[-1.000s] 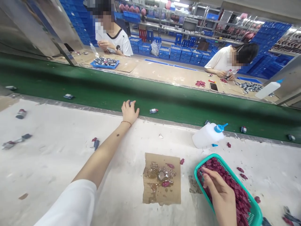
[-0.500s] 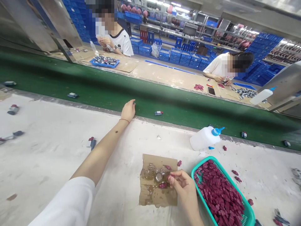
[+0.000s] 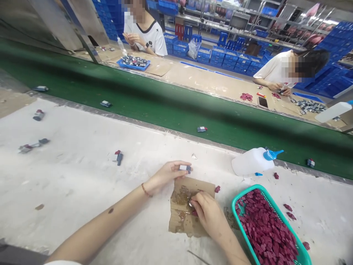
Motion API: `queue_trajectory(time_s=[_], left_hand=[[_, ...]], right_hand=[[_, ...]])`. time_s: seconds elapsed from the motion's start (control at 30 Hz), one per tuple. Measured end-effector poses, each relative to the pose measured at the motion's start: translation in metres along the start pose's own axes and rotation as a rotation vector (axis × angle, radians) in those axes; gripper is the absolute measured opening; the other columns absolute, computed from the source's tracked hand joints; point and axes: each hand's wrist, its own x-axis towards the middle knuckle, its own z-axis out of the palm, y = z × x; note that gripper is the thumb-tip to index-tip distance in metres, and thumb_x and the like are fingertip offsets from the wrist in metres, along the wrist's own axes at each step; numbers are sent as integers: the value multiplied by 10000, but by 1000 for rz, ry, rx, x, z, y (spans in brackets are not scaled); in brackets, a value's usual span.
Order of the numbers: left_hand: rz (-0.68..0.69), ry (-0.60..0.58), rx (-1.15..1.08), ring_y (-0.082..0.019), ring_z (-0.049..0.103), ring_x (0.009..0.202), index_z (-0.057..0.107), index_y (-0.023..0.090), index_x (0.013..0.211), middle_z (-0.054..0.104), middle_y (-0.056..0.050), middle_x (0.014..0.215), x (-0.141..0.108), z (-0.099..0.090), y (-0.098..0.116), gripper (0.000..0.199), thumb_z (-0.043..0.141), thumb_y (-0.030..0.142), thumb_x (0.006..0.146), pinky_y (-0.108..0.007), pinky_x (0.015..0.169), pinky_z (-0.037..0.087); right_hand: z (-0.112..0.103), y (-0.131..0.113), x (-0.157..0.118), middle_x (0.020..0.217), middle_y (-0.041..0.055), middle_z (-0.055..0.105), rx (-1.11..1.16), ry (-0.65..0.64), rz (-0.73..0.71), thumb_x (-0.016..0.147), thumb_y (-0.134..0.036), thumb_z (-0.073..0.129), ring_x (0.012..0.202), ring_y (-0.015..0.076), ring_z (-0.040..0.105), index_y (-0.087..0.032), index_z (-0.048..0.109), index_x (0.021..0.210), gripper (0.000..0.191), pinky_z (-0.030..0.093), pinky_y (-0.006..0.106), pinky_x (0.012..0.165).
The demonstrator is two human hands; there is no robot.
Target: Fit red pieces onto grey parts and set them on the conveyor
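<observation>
Between the thumb and fingers of my left hand (image 3: 165, 176) is a small grey-and-white part (image 3: 184, 168), held just above the far edge of a cardboard piece (image 3: 179, 222). My right hand (image 3: 208, 209) is closed in a pinch over the cardboard, beside a small round metal cap (image 3: 191, 203); what its fingertips hold is hidden. Wet, clear glue-like liquid covers part of the cardboard. To the right stands a green basket (image 3: 236, 200) full of dark red pieces (image 3: 264, 224).
A white bottle with a blue nozzle (image 3: 252, 162) lies beyond the basket. Across the table runs a green conveyor belt (image 3: 154, 110) carrying small parts. Loose parts (image 3: 118, 157) lie at the left. Two people sit at the far bench (image 3: 204, 82).
My left hand has come back from the belt to the cardboard with the grey-and-white part. My right hand has moved slightly left, over the metal cap. The view has shifted.
</observation>
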Motion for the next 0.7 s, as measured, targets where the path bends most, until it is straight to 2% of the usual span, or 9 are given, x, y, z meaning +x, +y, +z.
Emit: queue_trajectory(time_s=[0.07, 0.13, 0.2, 0.3, 0.37, 0.47, 0.57, 0.7], left_hand=[[-85, -33, -125, -110, 576, 628, 686, 134, 1038, 750, -104, 952, -17, 5, -3, 462, 822, 375, 667, -237, 579, 414], [-92, 15, -201, -117, 581, 655, 653, 154, 1054, 747, -96, 979, -28, 10, -5, 478, 826, 385, 673, -244, 607, 420], [-86, 53, -246, -117, 577, 654, 623, 171, 982, 747, -77, 961, -35, 14, -7, 445, 839, 391, 662, -248, 628, 425], [-99, 40, -240, -125, 570, 670, 601, 170, 836, 732, -51, 854, -40, 18, -10, 398, 858, 396, 633, -239, 629, 413], [-105, 1, -244, -131, 553, 673, 619, 163, 805, 701, -39, 782, -40, 18, -13, 414, 868, 426, 606, -237, 618, 399], [-78, -31, -245, -117, 490, 623, 648, 153, 820, 642, -21, 732, -40, 16, -18, 466, 853, 508, 598, -246, 600, 382], [4, -43, -144, -126, 485, 651, 642, 156, 854, 628, -45, 823, -43, 16, -22, 449, 779, 552, 693, -260, 605, 388], [92, -150, -63, -124, 472, 641, 565, 175, 960, 599, -56, 885, -48, 18, -26, 423, 596, 583, 855, -269, 603, 393]], right_hand=[[-3, 1, -1, 744, 23, 613, -14, -23, 21, 955, -125, 434, 689, 195, 607, -229, 514, 794, 208, 461, 281, 615], [-5, 1, -3, 728, 13, 604, 14, -47, 26, 956, -124, 434, 675, 187, 602, -231, 509, 793, 210, 448, 269, 596], [-5, 0, -4, 713, 9, 599, 60, -48, 13, 964, -137, 426, 665, 183, 596, -231, 515, 795, 213, 443, 265, 589], [-3, -2, -3, 702, 14, 609, 161, -3, 8, 982, -184, 409, 656, 180, 592, -225, 550, 807, 228, 451, 269, 592], [-4, -2, -3, 710, 21, 636, 274, 23, 75, 985, -233, 431, 658, 175, 604, -220, 582, 806, 234, 469, 267, 604], [-7, 0, -5, 740, 38, 686, 526, 98, 265, 954, -357, 522, 666, 174, 641, -209, 637, 812, 235, 500, 262, 605], [-8, 3, -7, 749, 54, 706, 774, 207, 400, 869, -481, 632, 668, 184, 657, -199, 676, 826, 289, 518, 267, 586], [-5, 5, -5, 681, 38, 682, 958, 283, 475, 783, -524, 720, 588, 161, 615, -201, 691, 810, 325, 505, 255, 516]])
